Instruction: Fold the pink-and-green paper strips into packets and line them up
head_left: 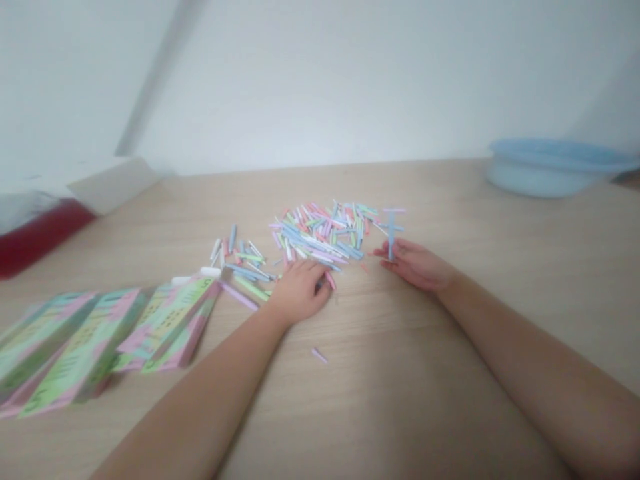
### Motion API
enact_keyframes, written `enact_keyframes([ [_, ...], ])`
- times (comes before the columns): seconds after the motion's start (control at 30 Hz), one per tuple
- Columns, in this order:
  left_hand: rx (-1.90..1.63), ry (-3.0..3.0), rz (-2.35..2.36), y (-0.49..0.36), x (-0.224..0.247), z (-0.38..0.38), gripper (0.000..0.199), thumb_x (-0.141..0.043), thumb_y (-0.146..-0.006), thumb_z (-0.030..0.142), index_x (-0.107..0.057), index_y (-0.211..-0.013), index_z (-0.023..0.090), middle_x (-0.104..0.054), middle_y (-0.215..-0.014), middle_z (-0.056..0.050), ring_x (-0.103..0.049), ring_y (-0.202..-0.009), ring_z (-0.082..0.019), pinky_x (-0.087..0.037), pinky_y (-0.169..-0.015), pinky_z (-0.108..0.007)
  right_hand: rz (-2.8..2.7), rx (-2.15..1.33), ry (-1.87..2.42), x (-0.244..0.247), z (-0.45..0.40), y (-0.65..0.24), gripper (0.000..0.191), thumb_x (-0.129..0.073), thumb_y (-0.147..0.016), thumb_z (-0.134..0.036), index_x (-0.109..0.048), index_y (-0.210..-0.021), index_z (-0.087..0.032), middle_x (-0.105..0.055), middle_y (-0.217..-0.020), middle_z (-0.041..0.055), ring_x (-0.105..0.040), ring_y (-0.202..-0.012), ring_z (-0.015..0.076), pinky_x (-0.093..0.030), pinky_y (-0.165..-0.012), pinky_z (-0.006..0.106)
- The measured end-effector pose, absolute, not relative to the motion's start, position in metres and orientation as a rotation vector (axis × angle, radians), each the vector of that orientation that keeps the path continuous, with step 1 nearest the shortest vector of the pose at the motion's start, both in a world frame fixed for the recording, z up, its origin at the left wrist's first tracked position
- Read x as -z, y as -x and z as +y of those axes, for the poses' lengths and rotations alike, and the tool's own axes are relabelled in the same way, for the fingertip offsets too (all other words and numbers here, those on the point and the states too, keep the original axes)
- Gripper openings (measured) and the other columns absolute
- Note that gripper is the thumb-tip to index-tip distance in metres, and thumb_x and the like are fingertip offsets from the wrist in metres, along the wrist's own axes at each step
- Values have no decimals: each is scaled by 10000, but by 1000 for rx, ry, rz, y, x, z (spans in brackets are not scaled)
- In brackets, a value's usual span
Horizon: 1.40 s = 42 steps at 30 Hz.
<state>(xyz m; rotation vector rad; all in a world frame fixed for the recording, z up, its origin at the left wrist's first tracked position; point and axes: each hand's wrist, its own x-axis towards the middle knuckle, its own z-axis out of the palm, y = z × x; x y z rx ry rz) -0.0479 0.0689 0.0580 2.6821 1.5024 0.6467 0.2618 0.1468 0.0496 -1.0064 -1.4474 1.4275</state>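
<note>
A spread-out pile of short pastel sticks (325, 230) in pink, blue, green, white and lilac lies on the table; their exact kind is too blurred to tell. My left hand (297, 290) rests at the near edge of the pile, closed, with a pink stick (330, 281) between thumb and forefinger. To the right of the pile, my right hand (420, 265) pinches a blue stick (391, 233) that stands upright, with a shorter blue piece crossing it and a lilac piece across its top. A small lilac stick (320, 355) lies alone nearer me.
Several pastel printed packs (75, 360), some marked with a 5, lie at the left. Behind them are a dark red object (47, 237) and a pale box-like thing (113, 183). A light blue basin (550, 170) stands at the back right, near the white wall (350, 80).
</note>
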Motion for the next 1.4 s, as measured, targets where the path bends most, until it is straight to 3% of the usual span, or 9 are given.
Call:
enact_keyframes([
  [0.1,-642,-2685,1497,48,-59,68,212,-532,-919,293,-653,-1079,225,-682,-1091,-89,-606,-1103,-284,-426,-1034,-452,-1524,-1282,1116,-47,150,-262,423,-748,-810,-576,-686,-1039,-226,-535,-714,-43,-533,-650,130,-429,-584,238],
  [0.2,-631,-2687,1492,48,-58,69,194,-528,-924,303,-652,-1052,226,-680,-1086,-88,-605,-1100,-284,-429,-1026,-451,-1694,-1165,1229,-51,148,-263,430,-701,-842,-603,-692,-998,-203,-504,-644,-55,-434,-536,109,-332,-496,232],
  [0.37,-629,-2687,1496,47,-57,69,209,-527,-924,309,-659,-1064,226,-682,-1081,-90,-608,-1097,-286,-425,-1035,-460,-1859,-1061,1255,-55,144,-258,367,-728,-823,-536,-683,-941,-191,-701,-779,30,-566,-598,140,-449,-555,257],
  [0.5,-630,-2690,1493,47,-57,69,235,-528,-930,311,-667,-1102,232,-681,-1096,-92,-607,-1114,-288,-420,-1045,-461,-1930,-981,1272,-51,146,-254,305,-745,-809,-455,-702,-954,-190,-722,-785,40,-637,-664,176,-509,-633,293],
  [0.8,-615,-2704,1482,47,-57,70,272,-527,-936,318,-670,-1146,222,-681,-1092,-98,-611,-1092,-290,-436,-1014,-457,-2064,-811,1276,-52,143,-252,278,-680,-856,-362,-728,-1057,-176,-727,-852,45,-649,-753,204,-499,-717,325],
  [0.97,-622,-2712,1478,47,-57,70,279,-519,-945,319,-669,-1156,212,-680,-1112,-103,-607,-1101,-290,-430,-1019,-456,-2098,-754,1271,-51,142,-250,264,-667,-859,-360,-725,-1046,-182,-708,-838,40,-625,-748,202,-471,-711,316],
  [1.23,-588,-2757,1494,47,-59,67,295,-505,-960,334,-677,-1176,230,-670,-1117,-97,-595,-1109,-294,-415,-1016,-474,-1967,-728,1292,-47,141,-245,232,-647,-880,-428,-661,-858,-198,-590,-710,1,-515,-652,169,-374,-616,285],
  [1.4,-542,-2853,1366,39,-66,58,325,-495,-972,348,-657,-1239,259,-648,-1248,-85,-577,-1148,-290,-403,-1025,-484,-1675,-850,1358,-44,145,-246,350,-451,-983,-501,-626,-1065,-209,-415,-602,-60,-392,-491,135,-313,-489,259],
])
